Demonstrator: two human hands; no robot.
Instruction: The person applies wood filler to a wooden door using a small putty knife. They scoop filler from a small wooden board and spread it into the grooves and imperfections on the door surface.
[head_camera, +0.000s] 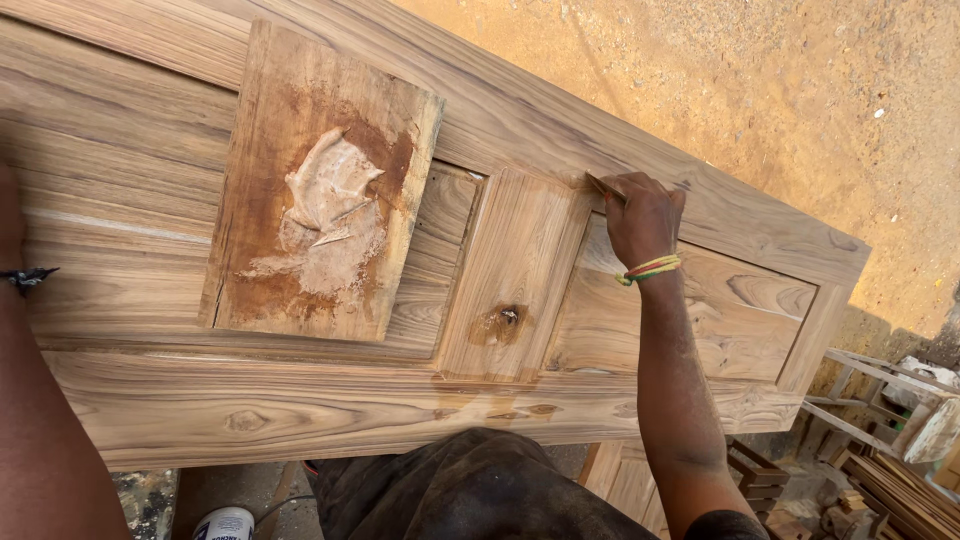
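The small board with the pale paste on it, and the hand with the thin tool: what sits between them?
In the head view, between the small board and the right hand lies only the door's upright middle rail, bare wood with a dark knot.

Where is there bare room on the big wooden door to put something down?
The door's near rail is bare, and so is the flat stretch left of the filler-smeared board. The far rail is bare too. It's crowded at the upper middle, where the right hand presses a small tool.

Sandy ground (760, 90) in sunlight — wood scraps (900, 470) stacked right.

Board (320, 190) lies on the door (150, 200), left of the right hand (640, 215)
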